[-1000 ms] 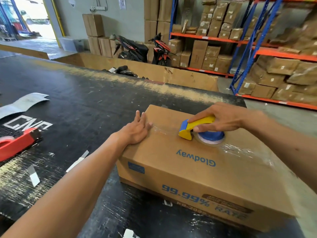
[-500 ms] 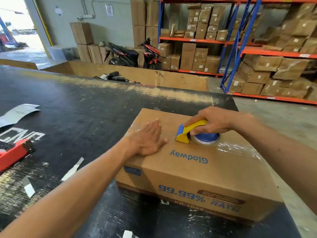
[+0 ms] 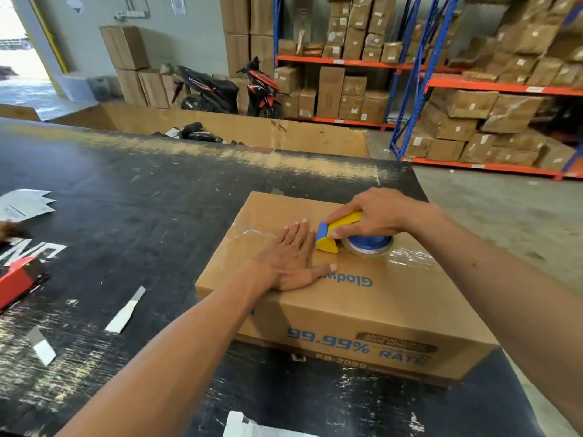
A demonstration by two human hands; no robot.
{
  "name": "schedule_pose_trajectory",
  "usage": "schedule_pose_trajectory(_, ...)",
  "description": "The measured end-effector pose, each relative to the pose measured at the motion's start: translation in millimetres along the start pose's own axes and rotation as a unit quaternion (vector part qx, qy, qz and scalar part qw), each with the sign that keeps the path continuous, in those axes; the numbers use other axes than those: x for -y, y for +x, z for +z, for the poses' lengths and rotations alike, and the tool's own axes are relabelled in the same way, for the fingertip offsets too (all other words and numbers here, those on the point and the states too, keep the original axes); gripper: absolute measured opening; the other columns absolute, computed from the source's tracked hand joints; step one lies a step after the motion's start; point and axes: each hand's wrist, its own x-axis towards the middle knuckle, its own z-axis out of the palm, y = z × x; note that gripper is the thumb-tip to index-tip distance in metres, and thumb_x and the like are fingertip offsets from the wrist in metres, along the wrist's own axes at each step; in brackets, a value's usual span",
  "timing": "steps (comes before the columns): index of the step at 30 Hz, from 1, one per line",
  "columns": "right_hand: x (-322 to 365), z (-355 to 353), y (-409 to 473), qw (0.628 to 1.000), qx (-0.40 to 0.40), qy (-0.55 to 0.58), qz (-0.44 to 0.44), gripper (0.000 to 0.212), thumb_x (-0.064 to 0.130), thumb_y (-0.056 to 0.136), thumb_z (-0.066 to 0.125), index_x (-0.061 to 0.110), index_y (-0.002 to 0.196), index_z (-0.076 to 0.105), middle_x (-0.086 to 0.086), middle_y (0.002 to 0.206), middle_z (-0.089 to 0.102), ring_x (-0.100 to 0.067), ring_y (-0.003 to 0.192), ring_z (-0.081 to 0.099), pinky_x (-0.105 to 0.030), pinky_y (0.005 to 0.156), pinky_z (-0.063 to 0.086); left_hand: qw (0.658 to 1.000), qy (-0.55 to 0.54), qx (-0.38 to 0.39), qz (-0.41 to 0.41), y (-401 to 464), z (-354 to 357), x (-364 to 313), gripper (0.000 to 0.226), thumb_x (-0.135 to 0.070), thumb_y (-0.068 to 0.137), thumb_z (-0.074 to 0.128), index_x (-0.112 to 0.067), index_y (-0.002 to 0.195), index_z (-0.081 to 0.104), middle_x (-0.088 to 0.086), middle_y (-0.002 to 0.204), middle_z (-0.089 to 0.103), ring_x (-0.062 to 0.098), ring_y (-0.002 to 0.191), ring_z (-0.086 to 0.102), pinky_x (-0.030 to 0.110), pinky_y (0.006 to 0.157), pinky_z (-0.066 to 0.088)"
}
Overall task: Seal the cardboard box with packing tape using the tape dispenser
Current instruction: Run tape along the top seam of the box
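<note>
Now I see cardboard box (image 3: 331, 298) on black table (image 3: 151, 190), at 5 o'clock from centre | right hand (image 3: 375, 216) clamped around tape dispenser (image 3: 344, 234) on box top | left hand (image 3: 291, 260) flat, fingers spread, at dispenser's 9 o'clock, pressing clear tape (image 3: 249, 233) | red dispenser (image 3: 19, 280) at table's 9 o'clock edge

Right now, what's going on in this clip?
A person is taping a cardboard box shut on a black worktable. The right hand grips a yellow-and-blue tape dispenser pressed onto the box top. The left hand lies flat on the lid just beside the dispenser, over the clear tape that runs across the top. A red dispenser lies unused at the table's left edge, with paper scraps scattered nearby.
</note>
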Motion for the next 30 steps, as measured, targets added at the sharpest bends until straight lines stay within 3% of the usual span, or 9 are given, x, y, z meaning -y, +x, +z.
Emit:
schedule_pose_trajectory(4, -1, 1, -1, 0.999, -0.011, -0.043, -0.017, 0.057, 0.088, 0.076, 0.041, 0.065, 0.127, 0.052, 0.006, 0.121, 0.067, -0.018, 0.101, 0.058, -0.034, 0.073, 0.039, 1.000, 0.008, 0.001, -0.006, 0, 0, 0, 0.105, -0.086, 0.081, 0.012, -0.015, 0.154, -0.014, 0.008, 0.162, -0.020, 0.020, 0.149, -0.018, 0.042, 0.122, -0.004)
schedule_pose_trajectory(10, -29, -10, -27, 0.998, 0.029, 0.033, -0.040, 0.055, 0.080, 0.079, 0.047, 0.068, 0.132, 0.042, 0.010, 0.097, 0.064, -0.007, 0.075, 0.055, -0.035, 0.072, 0.049, 1.000, 0.014, 0.002, -0.016, 0, -2, 1, 0.105, -0.087, 0.080, 0.011, -0.017, 0.155, -0.012, 0.006, 0.162, -0.020, 0.017, 0.148, -0.019, 0.041, 0.123, -0.004)
schedule_pose_trajectory(15, -87, -11, -72, 0.993, 0.095, 0.065, -0.006, 0.046, 0.072, 0.080, 0.058, 0.077, 0.123, 0.042, 0.016, 0.113, 0.063, -0.011, 0.088, 0.061, -0.037, 0.083, 0.053, 1.000, 0.012, 0.000, -0.012, -3, -3, -1, 0.101, -0.084, 0.084, 0.015, -0.017, 0.155, -0.013, 0.003, 0.161, -0.023, 0.014, 0.147, -0.022, 0.036, 0.122, -0.008)
schedule_pose_trajectory(17, -94, -7, -77, 0.993, 0.090, 0.081, -0.007, 0.044, 0.070, 0.081, 0.059, 0.077, 0.121, 0.043, 0.016, 0.107, 0.065, -0.011, 0.085, 0.062, -0.036, 0.080, 0.054, 1.000, 0.005, -0.003, -0.010, -4, -5, -1, 0.098, -0.082, 0.086, 0.017, -0.019, 0.154, -0.013, 0.000, 0.160, -0.024, 0.013, 0.146, -0.022, 0.033, 0.121, -0.010)
schedule_pose_trajectory(20, -84, -11, -65, 0.996, 0.076, 0.022, -0.034, 0.042, 0.069, 0.082, 0.057, 0.071, 0.123, 0.048, 0.018, 0.093, 0.062, -0.007, 0.077, 0.057, -0.027, 0.068, 0.045, 1.000, 0.008, -0.003, 0.003, -4, -6, -3, 0.096, -0.082, 0.086, 0.015, -0.021, 0.154, -0.014, -0.001, 0.160, -0.024, 0.011, 0.146, -0.023, 0.034, 0.122, -0.009)
schedule_pose_trajectory(25, -87, -9, -63, 0.997, 0.073, 0.022, -0.032, 0.046, 0.068, 0.081, 0.057, 0.067, 0.126, 0.050, 0.021, 0.088, 0.059, -0.005, 0.073, 0.054, -0.026, 0.066, 0.043, 0.999, 0.036, -0.009, 0.023, -2, -8, -4, 0.093, -0.078, 0.088, 0.012, -0.019, 0.154, -0.012, 0.001, 0.161, -0.020, 0.010, 0.147, -0.020, 0.035, 0.123, -0.006)
schedule_pose_trajectory(30, -85, -10, -61, 0.996, 0.073, 0.012, -0.041, 0.045, 0.063, 0.083, 0.060, 0.064, 0.128, 0.052, 0.027, 0.082, 0.052, -0.004, 0.072, 0.053, -0.025, 0.064, 0.040, 0.998, 0.002, -0.008, 0.057, 22, -6, -64, 0.090, -0.075, 0.091, 0.015, -0.017, 0.154, -0.013, 0.001, 0.161, -0.020, 0.011, 0.147, -0.020, 0.035, 0.122, -0.007)
